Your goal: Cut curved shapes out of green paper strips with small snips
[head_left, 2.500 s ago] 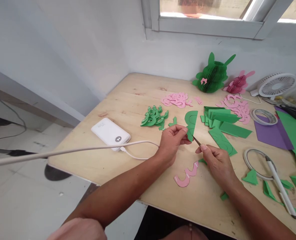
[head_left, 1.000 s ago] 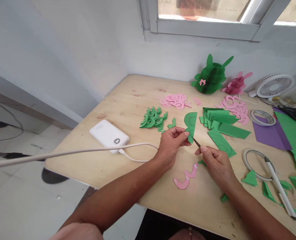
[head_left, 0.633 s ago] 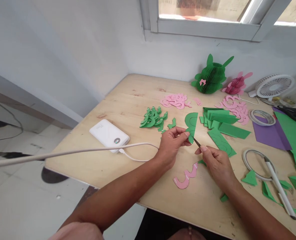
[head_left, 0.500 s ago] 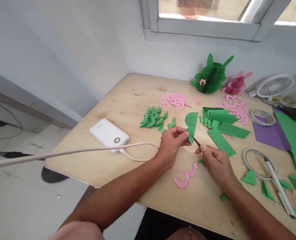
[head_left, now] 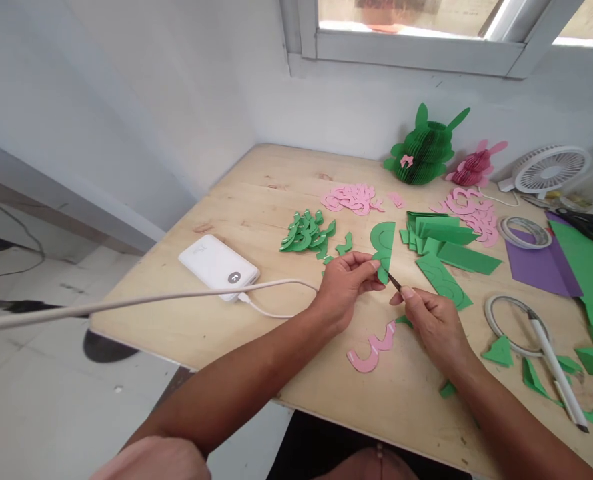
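My left hand [head_left: 349, 283] pinches a folded green paper piece [head_left: 383, 239] with a scalloped left edge, a straight right edge and drawn curved lines. Closed around a thin dark pointed tool [head_left: 394, 281] is my right hand [head_left: 433, 327]; the tool's tip meets the lower right edge of the green piece, and its handle is hidden in the palm. A pink curved paper cutout [head_left: 363, 362] with pale strips lies on the table just below the hands. Left of the held piece is a pile of green curved cutouts [head_left: 306, 233].
Folded green paper strips [head_left: 446, 240] and pink cutout piles [head_left: 351, 199] lie behind the hands. At right are tape rolls [head_left: 525, 233], a white pen [head_left: 556, 370] and green scraps. A white power bank [head_left: 219, 267] with a cable sits left. Green and pink honeycomb paper figures [head_left: 421, 153] stand by the wall.
The view has shifted very slightly. Both hands stay almost in place, with the tool's tip still at the lower edge of the green paper.
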`<state>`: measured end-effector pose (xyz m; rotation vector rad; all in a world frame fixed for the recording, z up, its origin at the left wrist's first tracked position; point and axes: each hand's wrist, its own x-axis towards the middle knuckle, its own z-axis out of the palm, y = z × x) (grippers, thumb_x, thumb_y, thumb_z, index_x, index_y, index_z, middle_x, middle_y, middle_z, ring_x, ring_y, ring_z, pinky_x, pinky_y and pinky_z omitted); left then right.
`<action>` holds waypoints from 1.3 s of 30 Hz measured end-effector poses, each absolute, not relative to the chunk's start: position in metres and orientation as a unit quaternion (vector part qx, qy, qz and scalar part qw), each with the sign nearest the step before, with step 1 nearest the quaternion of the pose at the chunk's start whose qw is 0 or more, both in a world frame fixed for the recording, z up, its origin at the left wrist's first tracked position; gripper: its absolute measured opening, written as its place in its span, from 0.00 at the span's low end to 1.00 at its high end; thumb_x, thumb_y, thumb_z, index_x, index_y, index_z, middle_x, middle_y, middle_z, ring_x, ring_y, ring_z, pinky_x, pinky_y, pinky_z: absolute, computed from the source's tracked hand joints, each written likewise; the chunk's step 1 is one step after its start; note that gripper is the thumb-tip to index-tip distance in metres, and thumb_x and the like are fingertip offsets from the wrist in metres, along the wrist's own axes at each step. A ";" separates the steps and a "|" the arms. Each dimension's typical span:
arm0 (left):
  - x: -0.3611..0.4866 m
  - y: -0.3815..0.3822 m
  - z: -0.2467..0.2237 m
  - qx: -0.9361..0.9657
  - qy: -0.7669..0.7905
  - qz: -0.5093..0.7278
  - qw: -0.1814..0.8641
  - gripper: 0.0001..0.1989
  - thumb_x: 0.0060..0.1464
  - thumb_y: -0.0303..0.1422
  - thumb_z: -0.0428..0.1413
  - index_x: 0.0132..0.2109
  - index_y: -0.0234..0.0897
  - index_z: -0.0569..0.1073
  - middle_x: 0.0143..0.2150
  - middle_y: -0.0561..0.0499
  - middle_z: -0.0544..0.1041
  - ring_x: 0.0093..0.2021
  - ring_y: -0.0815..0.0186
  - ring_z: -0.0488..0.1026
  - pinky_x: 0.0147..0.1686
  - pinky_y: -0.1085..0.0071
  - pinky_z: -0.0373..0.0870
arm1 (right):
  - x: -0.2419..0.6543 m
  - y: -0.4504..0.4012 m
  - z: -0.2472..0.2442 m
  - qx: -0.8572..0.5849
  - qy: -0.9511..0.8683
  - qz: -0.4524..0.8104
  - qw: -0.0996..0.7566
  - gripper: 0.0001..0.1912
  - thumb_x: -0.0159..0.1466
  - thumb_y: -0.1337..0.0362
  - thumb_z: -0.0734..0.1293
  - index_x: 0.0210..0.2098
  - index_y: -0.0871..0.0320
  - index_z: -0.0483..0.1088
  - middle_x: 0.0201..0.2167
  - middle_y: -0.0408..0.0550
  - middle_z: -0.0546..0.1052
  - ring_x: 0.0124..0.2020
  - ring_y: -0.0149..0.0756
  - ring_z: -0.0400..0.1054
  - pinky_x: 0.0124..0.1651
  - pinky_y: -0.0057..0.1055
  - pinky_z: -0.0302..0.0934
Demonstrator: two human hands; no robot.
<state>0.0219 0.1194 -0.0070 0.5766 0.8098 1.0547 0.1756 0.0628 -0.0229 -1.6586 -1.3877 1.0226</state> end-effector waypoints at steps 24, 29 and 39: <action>0.021 0.121 -0.007 0.278 0.367 0.472 0.752 0.12 0.41 0.33 0.66 0.30 0.33 0.72 0.24 0.52 0.76 0.25 0.71 0.72 0.30 0.72 0.71 | 0.177 0.062 -0.026 -0.641 -0.513 0.427 0.380 0.29 0.62 0.41 0.61 0.27 0.61 0.74 0.16 0.36 0.50 0.17 0.27 0.42 0.19 0.27 0.35; 0.021 0.121 -0.007 0.273 0.363 0.471 0.756 0.12 0.41 0.32 0.66 0.30 0.33 0.72 0.24 0.52 0.76 0.25 0.71 0.72 0.29 0.72 0.70 | 0.177 0.063 -0.026 -0.637 -0.516 0.426 0.382 0.28 0.62 0.41 0.61 0.27 0.61 0.74 0.16 0.36 0.51 0.18 0.27 0.42 0.20 0.27 0.36; 0.023 0.118 -0.007 0.263 0.365 0.482 0.752 0.12 0.41 0.32 0.66 0.31 0.33 0.72 0.23 0.53 0.75 0.24 0.71 0.72 0.30 0.72 0.71 | 0.176 0.062 -0.024 -0.647 -0.530 0.402 0.373 0.27 0.63 0.43 0.60 0.26 0.60 0.74 0.16 0.37 0.52 0.18 0.28 0.44 0.21 0.28 0.39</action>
